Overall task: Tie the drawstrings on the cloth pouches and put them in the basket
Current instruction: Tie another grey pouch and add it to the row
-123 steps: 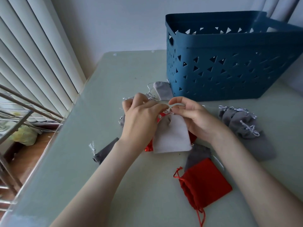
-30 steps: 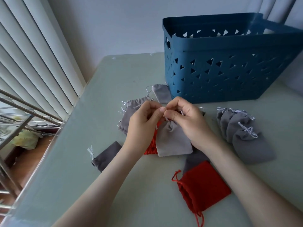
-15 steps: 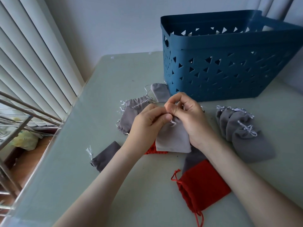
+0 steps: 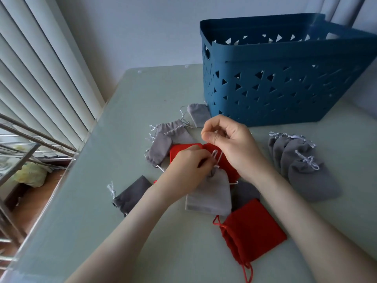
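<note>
A light grey pouch [image 4: 210, 196] lies at the table's middle, its neck gathered. My left hand [image 4: 188, 166] pinches its white drawstring [image 4: 215, 158] right at the neck. My right hand [image 4: 228, 141] is raised above it and pinches the far end of that string, which runs taut between the two hands. Under the hands lies a red pouch [image 4: 179, 151]. The blue basket [image 4: 285, 78] stands at the back right; what it holds is hidden.
Several tied grey pouches [image 4: 302, 166] lie in a row at the right. Another red pouch [image 4: 253, 235] lies near me, a dark grey pouch [image 4: 132, 196] at the left, more grey pouches [image 4: 165, 144] behind. The table's left edge [image 4: 67, 170] drops off beside blinds.
My hands were together at the pouch's neck; now the right hand has lifted up and away with the string, and the pouch has slid nearer to me, uncovering the red pouch.
</note>
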`<state>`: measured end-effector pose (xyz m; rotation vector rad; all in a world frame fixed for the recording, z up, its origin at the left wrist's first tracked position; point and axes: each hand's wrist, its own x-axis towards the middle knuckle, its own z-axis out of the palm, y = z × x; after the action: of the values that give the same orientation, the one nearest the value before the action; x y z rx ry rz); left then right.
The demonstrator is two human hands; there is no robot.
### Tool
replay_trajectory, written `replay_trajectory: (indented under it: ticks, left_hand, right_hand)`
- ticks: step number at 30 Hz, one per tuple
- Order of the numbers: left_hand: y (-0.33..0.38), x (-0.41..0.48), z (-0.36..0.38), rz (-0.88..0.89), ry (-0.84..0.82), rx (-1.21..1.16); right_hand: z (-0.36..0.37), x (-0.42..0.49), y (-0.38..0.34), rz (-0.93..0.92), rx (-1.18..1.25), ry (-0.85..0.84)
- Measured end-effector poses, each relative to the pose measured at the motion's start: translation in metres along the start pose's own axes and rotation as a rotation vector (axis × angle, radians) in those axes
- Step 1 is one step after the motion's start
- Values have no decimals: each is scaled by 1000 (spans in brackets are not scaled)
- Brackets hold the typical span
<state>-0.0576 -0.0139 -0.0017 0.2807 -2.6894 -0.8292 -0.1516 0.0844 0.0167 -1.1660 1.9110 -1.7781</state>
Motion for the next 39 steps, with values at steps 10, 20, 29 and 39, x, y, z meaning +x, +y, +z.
replay_trajectory:
  ticks: [10, 20, 29, 39]
  left_hand:
    - [-2, 3, -15, -142, 67, -274]
    - [-5, 6, -15, -33, -35, -213]
    - [-9, 6, -15, -164, 215, -405]
    - [-20, 9, -24, -152, -110, -892]
  right_hand:
    - [-7, 3, 10, -33, -204, -113]
    - [-5, 4, 11, 14, -102, -52]
    - [-13, 3, 12, 154, -267, -247]
    - [-18, 6, 12, 123, -151, -321]
